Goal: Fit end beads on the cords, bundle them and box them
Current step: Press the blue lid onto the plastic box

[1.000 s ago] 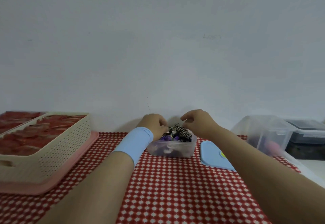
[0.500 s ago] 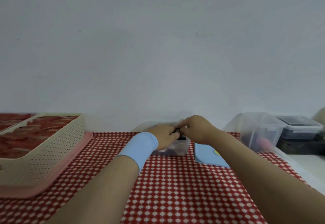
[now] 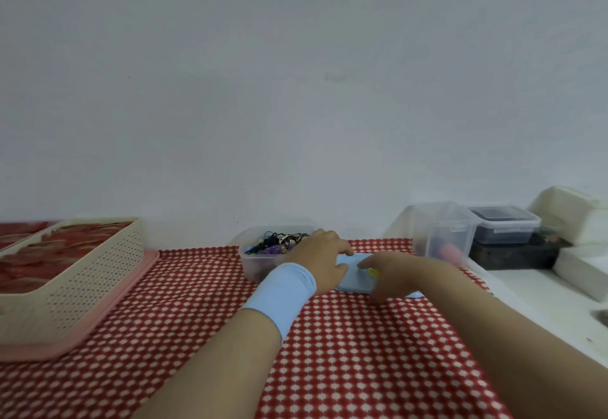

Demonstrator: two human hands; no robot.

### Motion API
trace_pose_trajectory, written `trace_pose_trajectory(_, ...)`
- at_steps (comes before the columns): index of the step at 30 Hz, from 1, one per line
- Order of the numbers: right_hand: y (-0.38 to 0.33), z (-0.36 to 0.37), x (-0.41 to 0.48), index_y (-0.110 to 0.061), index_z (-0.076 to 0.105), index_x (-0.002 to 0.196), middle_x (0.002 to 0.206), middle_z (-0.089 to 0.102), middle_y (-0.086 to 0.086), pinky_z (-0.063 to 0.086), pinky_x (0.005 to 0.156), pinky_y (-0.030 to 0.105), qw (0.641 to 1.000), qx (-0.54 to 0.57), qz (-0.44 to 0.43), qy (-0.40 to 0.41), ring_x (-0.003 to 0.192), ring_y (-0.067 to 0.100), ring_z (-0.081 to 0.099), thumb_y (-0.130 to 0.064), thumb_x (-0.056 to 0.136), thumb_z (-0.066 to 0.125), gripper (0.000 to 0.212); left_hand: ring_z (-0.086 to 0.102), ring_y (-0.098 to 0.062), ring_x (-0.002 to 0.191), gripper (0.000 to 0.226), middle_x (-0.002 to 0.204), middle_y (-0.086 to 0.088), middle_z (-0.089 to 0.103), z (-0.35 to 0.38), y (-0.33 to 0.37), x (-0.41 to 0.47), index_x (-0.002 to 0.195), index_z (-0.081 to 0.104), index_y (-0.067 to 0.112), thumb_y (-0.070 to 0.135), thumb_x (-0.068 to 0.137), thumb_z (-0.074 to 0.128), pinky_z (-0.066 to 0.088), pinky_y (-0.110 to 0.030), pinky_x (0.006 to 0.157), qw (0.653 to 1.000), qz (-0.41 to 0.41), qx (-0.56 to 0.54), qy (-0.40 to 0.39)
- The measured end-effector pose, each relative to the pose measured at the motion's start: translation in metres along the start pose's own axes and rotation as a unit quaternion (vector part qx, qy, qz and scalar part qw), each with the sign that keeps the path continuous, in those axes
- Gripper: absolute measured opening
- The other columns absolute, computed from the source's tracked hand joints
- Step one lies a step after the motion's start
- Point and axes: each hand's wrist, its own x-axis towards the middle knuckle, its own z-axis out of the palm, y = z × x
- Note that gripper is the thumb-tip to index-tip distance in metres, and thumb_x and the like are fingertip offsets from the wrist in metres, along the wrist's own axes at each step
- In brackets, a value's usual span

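Note:
A small clear plastic box [image 3: 255,262] stands at the back of the table, holding bundled cords with beads [image 3: 279,241] in black, white and purple. Just right of it lies a light blue lid [image 3: 355,278] with a yellow mark. My left hand [image 3: 324,259], with a light blue wristband, grips the lid's left end, thumb and fingers curled over it. Over the lid's right part sits my right hand [image 3: 391,274], fingers bent down around its near edge.
A cream perforated basket [image 3: 82,283] of red items sits on a pink tray [image 3: 108,315] at the left. At the right stand a clear tub [image 3: 444,232], a dark-filled lidded container [image 3: 505,227] and white boxes [image 3: 574,209]. A red checked cloth [image 3: 329,353] covers the table.
Both hands left the cords in the clear box and moved right onto the blue lid, which they now hold. The camera view swung slightly to the right.

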Motion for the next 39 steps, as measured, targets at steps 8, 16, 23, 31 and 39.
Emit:
trace_pose_trajectory(8, -0.001, 0.002, -0.013, -0.022, 0.076, 0.113, 0.108, 0.073, 0.003, 0.050, 0.081, 0.030, 0.982, -0.057, -0.051, 0.170, 0.094, 0.020, 0.065, -0.030, 0.097, 0.056, 0.027, 0.047, -0.021, 0.129, 0.045, 0.140, 0.001, 0.050, 0.006, 0.013, -0.002, 0.137, 0.053, 0.029, 0.021, 0.093, 0.058, 0.040, -0.040, 0.108, 0.998, -0.026, 0.023, -0.046)
trace_pose_trajectory(16, -0.010, -0.023, -0.021, -0.023, 0.059, 0.084, 0.077, 0.059, -0.005, 0.036, 0.066, 0.030, 0.917, -0.032, -0.081, 0.390, 0.074, 0.019, 0.056, -0.010, 0.097, 0.054, 0.019, 0.043, -0.021, 0.126, 0.041, 0.133, -0.007, 0.054, -0.035, 0.017, 0.016, 0.137, 0.056, 0.018, 0.006, 0.099, 0.049, 0.037, -0.029, 0.104, 0.994, 0.006, 0.033, 0.103)
trace_pose_trajectory(23, -0.049, -0.023, 0.009, -0.015, 0.073, 0.084, 0.067, 0.064, 0.000, 0.048, 0.056, 0.036, 0.864, 0.007, -0.191, 0.466, 0.062, 0.023, 0.057, 0.001, 0.085, 0.068, 0.016, 0.051, -0.015, 0.115, 0.029, 0.119, 0.001, 0.061, -0.062, -0.025, -0.008, 0.122, 0.068, 0.025, 0.015, 0.100, 0.052, 0.044, -0.033, 0.098, 0.984, -0.043, 0.024, 0.173)
trace_pose_trajectory(31, -0.110, -0.020, 0.026, -0.030, 0.061, 0.138, 0.147, 0.054, -0.001, 0.037, 0.112, 0.040, 0.954, 0.058, -0.116, 0.268, 0.134, 0.022, 0.047, -0.053, 0.091, 0.067, 0.053, 0.052, -0.019, 0.115, 0.027, 0.117, -0.004, 0.064, -0.055, -0.099, -0.051, 0.116, 0.072, 0.018, 0.009, 0.096, 0.057, 0.039, -0.023, 0.098, 0.985, -0.103, 0.027, 0.134)
trace_pose_trajectory(39, -0.107, -0.013, 0.027, -0.009, 0.052, 0.144, 0.153, 0.044, 0.011, 0.035, 0.107, 0.032, 0.960, 0.225, -0.048, 0.162, 0.135, 0.028, 0.046, -0.034, 0.105, 0.049, 0.047, 0.052, -0.012, 0.109, 0.012, 0.111, 0.005, 0.058, -0.041, -0.117, -0.057, 0.100, 0.076, 0.024, 0.024, 0.091, 0.068, 0.040, -0.024, 0.100, 0.979, -0.138, -0.071, 0.128)
